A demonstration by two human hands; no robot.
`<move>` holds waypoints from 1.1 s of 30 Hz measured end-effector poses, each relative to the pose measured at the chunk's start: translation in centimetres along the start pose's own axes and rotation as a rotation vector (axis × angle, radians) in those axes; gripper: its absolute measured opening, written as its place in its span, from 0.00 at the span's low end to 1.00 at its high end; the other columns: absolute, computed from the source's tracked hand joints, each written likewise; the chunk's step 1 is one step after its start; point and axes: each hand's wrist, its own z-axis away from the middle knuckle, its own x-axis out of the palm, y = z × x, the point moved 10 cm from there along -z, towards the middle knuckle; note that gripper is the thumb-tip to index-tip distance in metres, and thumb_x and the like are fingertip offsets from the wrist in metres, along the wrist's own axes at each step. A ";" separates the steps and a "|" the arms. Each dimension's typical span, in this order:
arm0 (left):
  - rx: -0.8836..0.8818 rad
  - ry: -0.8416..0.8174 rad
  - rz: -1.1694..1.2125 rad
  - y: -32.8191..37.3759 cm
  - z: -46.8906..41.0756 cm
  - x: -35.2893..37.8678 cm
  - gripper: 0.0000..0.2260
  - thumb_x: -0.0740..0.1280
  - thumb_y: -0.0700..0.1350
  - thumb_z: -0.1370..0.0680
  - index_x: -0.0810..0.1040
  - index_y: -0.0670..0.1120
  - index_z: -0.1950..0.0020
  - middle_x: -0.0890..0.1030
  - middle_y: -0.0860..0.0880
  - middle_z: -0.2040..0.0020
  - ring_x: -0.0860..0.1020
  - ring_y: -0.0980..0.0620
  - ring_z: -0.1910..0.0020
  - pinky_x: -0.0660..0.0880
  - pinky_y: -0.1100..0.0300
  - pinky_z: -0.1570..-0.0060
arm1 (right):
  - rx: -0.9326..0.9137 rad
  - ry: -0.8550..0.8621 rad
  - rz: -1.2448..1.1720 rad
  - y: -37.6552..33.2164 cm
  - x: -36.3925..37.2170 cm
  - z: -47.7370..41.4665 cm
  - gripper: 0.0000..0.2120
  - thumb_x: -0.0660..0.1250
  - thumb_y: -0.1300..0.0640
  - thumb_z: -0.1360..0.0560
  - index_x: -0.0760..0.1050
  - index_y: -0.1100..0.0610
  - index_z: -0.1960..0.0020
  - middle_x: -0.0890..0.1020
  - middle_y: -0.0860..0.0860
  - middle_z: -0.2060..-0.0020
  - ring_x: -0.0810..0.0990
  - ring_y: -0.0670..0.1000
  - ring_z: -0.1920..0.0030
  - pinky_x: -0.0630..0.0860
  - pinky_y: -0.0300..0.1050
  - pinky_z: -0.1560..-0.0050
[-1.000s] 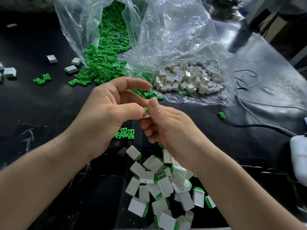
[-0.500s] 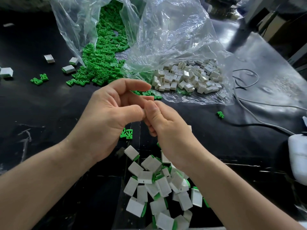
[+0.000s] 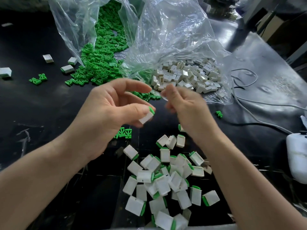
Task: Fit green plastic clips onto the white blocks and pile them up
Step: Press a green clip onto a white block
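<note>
My left hand (image 3: 108,112) pinches a white block with a green clip fitted on its end (image 3: 147,116) between thumb and fingers, above the black table. My right hand (image 3: 184,107) is blurred just to the right, apart from the block; its fingers are curled and I see nothing in them. Below the hands lies a pile of fitted blocks (image 3: 167,180). Loose green clips (image 3: 99,63) spill from a clear bag at the back. White blocks (image 3: 187,75) lie in a second clear bag to the right.
A few green clips (image 3: 124,132) lie under my left hand, others at the left (image 3: 38,78) and right (image 3: 219,113). Stray white blocks (image 3: 67,68) sit at the back left. Grey cables (image 3: 249,103) and a white object (image 3: 297,156) are at the right.
My hands were pressed together on the block and clip; now they have parted. The left keeps the fitted block and the right has drawn away to the right.
</note>
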 end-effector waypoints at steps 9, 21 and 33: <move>-0.051 -0.332 -0.208 -0.4 1.4 3.8 0.13 0.76 0.50 0.36 0.82 0.47 0.56 0.84 0.45 0.61 0.82 0.51 0.65 0.76 0.65 0.68 | -0.007 0.148 0.524 4.7 -3.4 -3.8 0.24 0.57 0.60 0.21 0.57 0.54 0.27 0.56 0.50 0.26 0.51 0.47 0.26 0.45 0.36 0.32; -0.160 0.130 -0.089 -1.6 -0.2 -1.4 0.06 0.65 0.36 0.26 0.79 0.45 0.60 0.82 0.48 0.69 0.80 0.54 0.72 0.76 0.64 0.72 | -0.133 0.270 0.589 2.5 -4.1 -3.1 0.06 0.68 0.60 0.28 0.79 0.56 0.51 0.80 0.51 0.52 0.75 0.53 0.48 0.67 0.45 0.46; -0.202 0.214 -0.045 -2.3 -0.4 -2.2 0.08 0.68 0.35 0.31 0.78 0.45 0.55 0.81 0.47 0.67 0.80 0.56 0.72 0.77 0.65 0.72 | -0.275 -0.049 0.049 -3.0 2.2 0.5 0.10 0.71 0.57 0.30 0.77 0.53 0.49 0.79 0.42 0.59 0.77 0.43 0.57 0.75 0.38 0.54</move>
